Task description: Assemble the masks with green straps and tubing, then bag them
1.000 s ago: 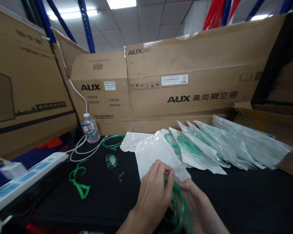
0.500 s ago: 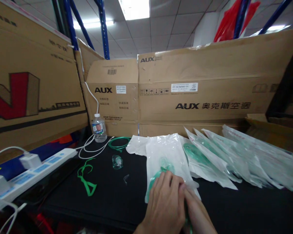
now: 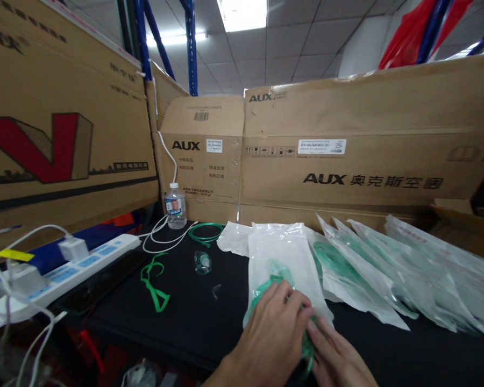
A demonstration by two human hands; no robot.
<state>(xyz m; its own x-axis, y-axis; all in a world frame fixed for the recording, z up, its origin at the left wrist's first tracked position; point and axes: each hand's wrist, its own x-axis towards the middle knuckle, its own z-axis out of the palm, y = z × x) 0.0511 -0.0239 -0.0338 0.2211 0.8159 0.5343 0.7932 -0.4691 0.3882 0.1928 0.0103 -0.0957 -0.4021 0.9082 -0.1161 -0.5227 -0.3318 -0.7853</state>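
In the head view a white pouch lies on the black table, with clear green plastic, apparently a mask, on or in its lower part. Over its lower edge bends my left hand, fingers curled. My right hand is beside it, its fingertips close to the left fingers. Green tubing shows in the gap between both hands, and the fingers close around it. How much of the tubing lies under the palms is hidden.
To the right, several filled pouches lean in a row. On the left are a green strap, a clear plastic cup, coiled green tubing, a bottle and a power strip. Cardboard walls stand behind.
The view has turned slightly left, shifting the scene rightward. My right hand has moved a little away from the left, and more green tubing shows between them.
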